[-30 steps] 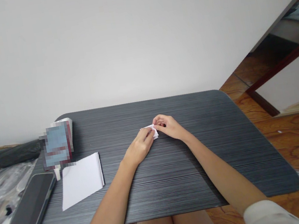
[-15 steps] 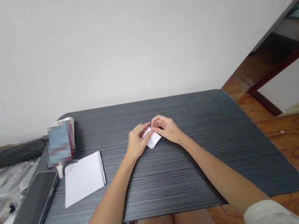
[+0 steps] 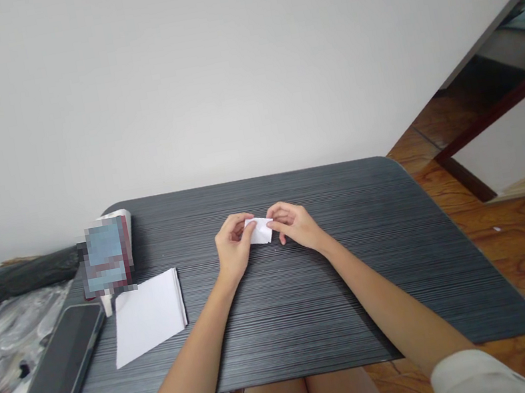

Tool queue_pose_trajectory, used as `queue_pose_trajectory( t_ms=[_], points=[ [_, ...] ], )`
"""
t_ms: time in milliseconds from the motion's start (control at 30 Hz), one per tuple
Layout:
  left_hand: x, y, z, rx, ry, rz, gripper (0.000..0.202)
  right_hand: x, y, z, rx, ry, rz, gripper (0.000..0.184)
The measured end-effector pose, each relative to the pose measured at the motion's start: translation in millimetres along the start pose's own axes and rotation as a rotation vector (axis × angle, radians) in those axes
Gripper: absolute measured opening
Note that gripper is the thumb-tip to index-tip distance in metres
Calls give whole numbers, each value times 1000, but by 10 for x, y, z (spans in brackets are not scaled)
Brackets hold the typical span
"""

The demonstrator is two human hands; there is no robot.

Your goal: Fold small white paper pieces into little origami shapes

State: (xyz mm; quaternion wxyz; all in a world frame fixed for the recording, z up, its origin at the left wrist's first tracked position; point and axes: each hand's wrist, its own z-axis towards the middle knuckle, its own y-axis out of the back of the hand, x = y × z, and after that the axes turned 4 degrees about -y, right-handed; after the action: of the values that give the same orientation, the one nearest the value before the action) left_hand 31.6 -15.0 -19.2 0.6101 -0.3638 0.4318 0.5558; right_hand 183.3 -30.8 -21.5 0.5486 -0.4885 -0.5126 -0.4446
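Between my two hands is a small folded piece of white paper (image 3: 260, 231), held over the middle of the dark table. My left hand (image 3: 234, 245) pinches its left edge, thumb on top and fingers behind. At its upper right corner, my right hand (image 3: 295, 224) grips the paper between thumb and forefinger, with the other fingers curled loosely. The paper has visible creases and a straight top edge. Its back side is hidden.
To the left lie a stack of white paper (image 3: 149, 317), a dark phone (image 3: 59, 371) overhanging the table (image 3: 364, 314) corner, and a blurred-out packet (image 3: 107, 254). A white wall (image 3: 242, 78) rises behind the table. Plastic-wrapped items (image 3: 16, 328) sit beyond the left edge.
The paper has turned from a diamond-like position to one with a level top edge. My left hand has shifted slightly left, and more of the paper shows between the hands.
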Motion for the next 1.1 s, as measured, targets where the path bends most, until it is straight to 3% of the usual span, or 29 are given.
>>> queue_pose_trajectory(
  t_ms=[267, 500, 633, 833, 1100],
  points=[
    [-11, -26, -18, -20, 41, -3, 18, 3, -15, 30, -91, -139, 112, 27],
    [43, 7, -1, -54, 38, 148, 18, -54, 11, 40, -160, -69, 15, 28],
    [51, 8, 10, -31, 125, 82, 19, -80, 30, 40, -158, -47, -42, 27],
    [-3, -29, -4, 92, 208, -6, 25, -107, 19, 40, -164, -22, -99, 22],
    [-8, -28, -5, 108, 194, -9, 25, -9, 20, 2, -50, -69, -88, 27]
  ],
)
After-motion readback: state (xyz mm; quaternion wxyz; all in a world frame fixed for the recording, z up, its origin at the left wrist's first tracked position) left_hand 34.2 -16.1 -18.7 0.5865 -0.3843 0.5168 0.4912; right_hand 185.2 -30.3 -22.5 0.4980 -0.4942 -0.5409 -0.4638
